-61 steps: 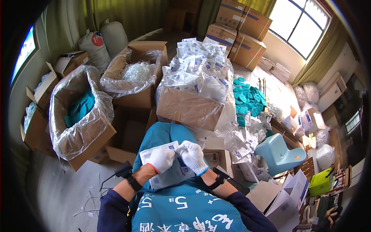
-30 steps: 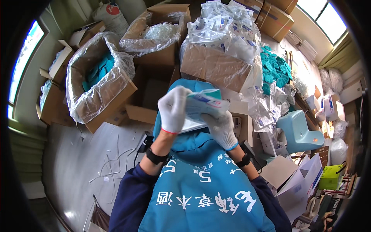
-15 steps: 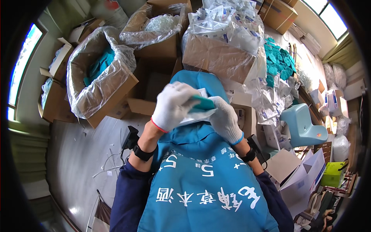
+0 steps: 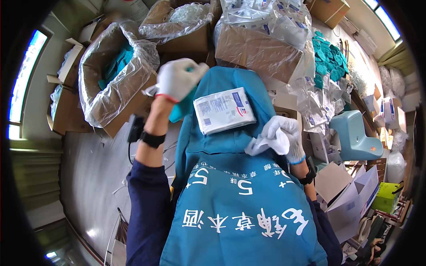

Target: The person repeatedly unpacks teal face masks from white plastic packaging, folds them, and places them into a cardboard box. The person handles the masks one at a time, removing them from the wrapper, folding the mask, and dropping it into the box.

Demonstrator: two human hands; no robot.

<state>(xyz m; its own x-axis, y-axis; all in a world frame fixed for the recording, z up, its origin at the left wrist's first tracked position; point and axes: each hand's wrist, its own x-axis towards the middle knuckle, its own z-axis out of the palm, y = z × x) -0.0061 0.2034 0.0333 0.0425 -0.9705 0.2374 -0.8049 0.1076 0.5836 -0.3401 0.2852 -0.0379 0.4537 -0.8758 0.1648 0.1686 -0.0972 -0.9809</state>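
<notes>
Clad in a white knitted glove, my left hand (image 4: 178,80) is closed on a teal cloth-like piece (image 4: 181,108) hanging below it. A bit of shiny plastic pokes out beside that wrist. My right hand (image 4: 284,133), gloved too, grips a crumpled white plastic wrapper (image 4: 268,144) low over the apron. Between the hands a flat white packet (image 4: 224,111) with blue and red print lies on the blue apron (image 4: 239,177) over my lap, and neither hand touches it.
Ahead on the left, a plastic-lined carton (image 4: 117,104) holds teal pieces. Another lined carton (image 4: 184,33) stands behind. A large carton (image 4: 257,53) is heaped with clear packets. To the right are a teal pile (image 4: 328,57) and a light-blue plastic stool (image 4: 355,135).
My hands have moved apart from over the packet. The left went left and forward with the teal piece; the right came back toward me with the wrapper. The packet now lies uncovered.
</notes>
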